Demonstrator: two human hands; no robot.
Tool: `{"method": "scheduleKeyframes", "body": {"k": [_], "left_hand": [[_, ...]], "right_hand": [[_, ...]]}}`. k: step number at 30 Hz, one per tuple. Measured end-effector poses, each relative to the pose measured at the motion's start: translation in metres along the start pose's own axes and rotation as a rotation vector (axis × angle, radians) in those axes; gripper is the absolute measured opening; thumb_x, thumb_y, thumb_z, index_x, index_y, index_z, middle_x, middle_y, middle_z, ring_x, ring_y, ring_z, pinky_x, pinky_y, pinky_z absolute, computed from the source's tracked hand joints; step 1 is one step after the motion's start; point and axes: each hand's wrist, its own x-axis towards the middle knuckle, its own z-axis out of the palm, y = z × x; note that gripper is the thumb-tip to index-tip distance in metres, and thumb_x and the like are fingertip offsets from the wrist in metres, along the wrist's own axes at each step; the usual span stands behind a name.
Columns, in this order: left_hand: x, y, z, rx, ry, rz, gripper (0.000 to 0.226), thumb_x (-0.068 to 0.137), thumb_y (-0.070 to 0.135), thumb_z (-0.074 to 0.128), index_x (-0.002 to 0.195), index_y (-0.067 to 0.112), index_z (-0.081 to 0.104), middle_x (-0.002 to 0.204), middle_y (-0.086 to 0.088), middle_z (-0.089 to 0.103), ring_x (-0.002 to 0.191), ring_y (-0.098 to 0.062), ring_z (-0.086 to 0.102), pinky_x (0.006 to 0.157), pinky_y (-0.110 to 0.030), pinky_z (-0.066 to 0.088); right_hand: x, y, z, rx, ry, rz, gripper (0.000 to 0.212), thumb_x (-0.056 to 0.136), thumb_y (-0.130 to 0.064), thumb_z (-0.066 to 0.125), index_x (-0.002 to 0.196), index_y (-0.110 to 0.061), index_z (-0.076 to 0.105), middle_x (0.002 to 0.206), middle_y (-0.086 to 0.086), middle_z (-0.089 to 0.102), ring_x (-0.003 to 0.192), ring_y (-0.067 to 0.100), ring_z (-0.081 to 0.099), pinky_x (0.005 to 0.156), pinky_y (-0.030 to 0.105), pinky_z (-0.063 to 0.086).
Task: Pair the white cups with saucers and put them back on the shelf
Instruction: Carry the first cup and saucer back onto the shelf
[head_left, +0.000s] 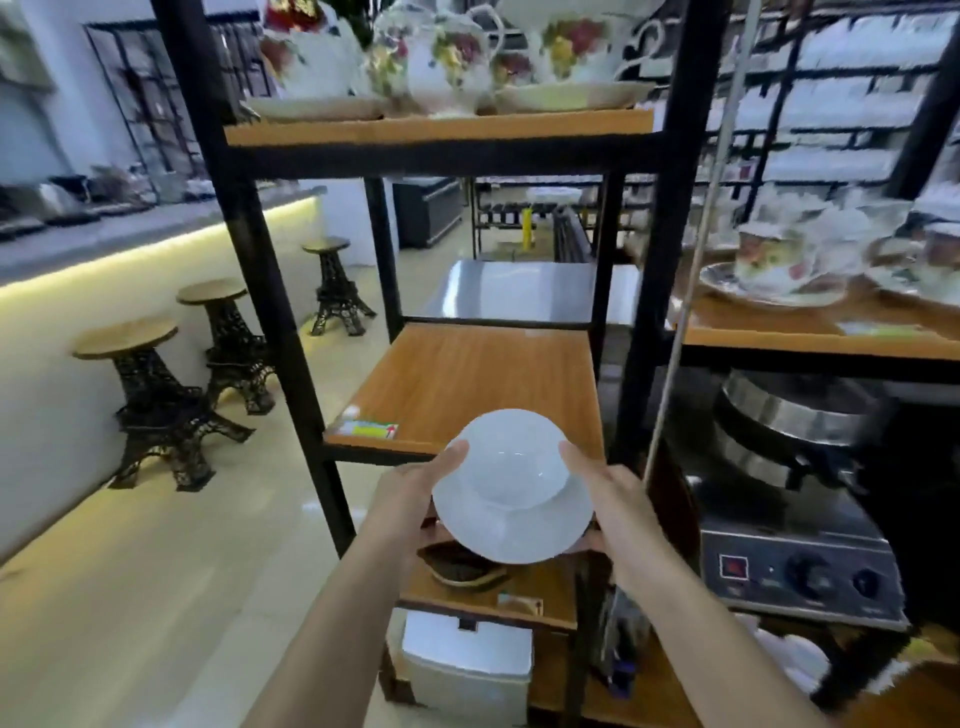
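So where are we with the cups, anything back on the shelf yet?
Done: one cup already sits on its saucer, so that pair is made. In hand: the left hand and right hand hold the saucer by its edges, in front of the middle shelf. Left: setting it down; that shelf holds no cups yet. No other white cups are in view.
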Motion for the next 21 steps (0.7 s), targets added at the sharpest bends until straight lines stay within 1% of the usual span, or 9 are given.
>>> {"method": "scheduleKeyframes", "body": {"k": [1,3,5,8,11,13,15,18,21], "left_hand": [[0.014,0.007,-0.003,-0.022,0.042,0.015,0.040,0.072,0.040,0.075,0.099,0.011,0.067,0.101,-0.012,0.070,0.090,-0.028,0.065,0.063,-0.036,0.056],[0.042,0.021,-0.010,-0.049,0.121,0.042,0.052,0.073,0.037,0.075,0.113,0.007,0.061,0.108,-0.016,0.068,0.096,-0.030,0.064,0.085,-0.044,0.054],[0.067,0.034,-0.018,-0.082,0.173,0.062,0.060,0.073,0.035,0.075,0.122,0.006,0.054,0.115,-0.014,0.066,0.101,-0.031,0.063,0.096,-0.050,0.048],[0.112,0.047,-0.031,-0.092,0.225,0.069,0.064,0.072,0.037,0.075,0.124,0.006,0.055,0.119,-0.013,0.064,0.104,-0.033,0.060,0.095,-0.049,0.047],[0.163,0.058,-0.043,-0.077,0.289,0.026,0.064,0.069,0.044,0.075,0.118,0.006,0.059,0.116,-0.013,0.064,0.103,-0.033,0.059,0.089,-0.047,0.048],[0.195,0.065,-0.048,-0.062,0.347,-0.026,0.064,0.066,0.045,0.077,0.111,0.003,0.061,0.102,-0.013,0.067,0.093,-0.032,0.061,0.081,-0.043,0.050],[0.223,0.068,-0.054,-0.102,0.341,-0.038,0.056,0.065,0.040,0.079,0.103,0.001,0.064,0.086,-0.011,0.067,0.078,-0.029,0.062,0.065,-0.035,0.048],[0.262,0.071,-0.065,-0.131,0.270,-0.049,0.051,0.069,0.032,0.079,0.103,-0.003,0.064,0.100,-0.018,0.068,0.084,-0.031,0.061,0.070,-0.038,0.047],[0.292,0.073,-0.072,-0.161,0.274,-0.071,0.047,0.070,0.032,0.077,0.102,0.001,0.063,0.102,-0.016,0.065,0.093,-0.032,0.060,0.077,-0.042,0.048]], "right_hand": [[0.018,-0.006,0.010,-0.024,-0.028,-0.007,0.053,0.073,-0.060,0.062,0.107,-0.023,0.047,0.103,-0.002,0.053,0.093,0.019,0.054,0.065,0.037,0.059],[0.051,-0.016,0.033,-0.015,-0.096,-0.010,0.044,0.075,-0.058,0.062,0.099,-0.023,0.049,0.098,-0.005,0.052,0.086,0.015,0.054,0.047,0.025,0.055],[0.079,-0.023,0.055,0.024,-0.135,0.012,0.039,0.075,-0.054,0.064,0.095,-0.024,0.051,0.096,-0.005,0.054,0.083,0.015,0.056,0.041,0.024,0.052],[0.121,-0.030,0.087,0.012,-0.154,0.065,0.053,0.073,-0.056,0.065,0.108,-0.020,0.049,0.098,-0.003,0.056,0.084,0.017,0.058,0.046,0.028,0.054],[0.161,-0.037,0.117,-0.027,-0.158,0.055,0.063,0.074,-0.058,0.062,0.117,-0.012,0.052,0.104,0.006,0.061,0.089,0.022,0.061,0.045,0.027,0.055],[0.186,-0.038,0.133,-0.048,-0.154,0.043,0.064,0.075,-0.058,0.060,0.118,-0.012,0.053,0.106,0.008,0.062,0.092,0.024,0.062,0.051,0.030,0.058],[0.210,-0.038,0.148,-0.088,-0.123,0.065,0.061,0.075,-0.059,0.059,0.117,-0.014,0.053,0.105,0.006,0.062,0.092,0.023,0.062,0.059,0.034,0.060],[0.243,-0.036,0.169,-0.146,-0.079,0.073,0.056,0.077,-0.060,0.057,0.113,-0.017,0.052,0.099,0.004,0.060,0.089,0.020,0.060,0.074,0.038,0.058],[0.266,-0.035,0.189,-0.205,-0.037,0.046,0.054,0.079,-0.060,0.053,0.108,-0.015,0.053,0.090,0.001,0.057,0.081,0.015,0.056,0.061,0.027,0.046]]}}
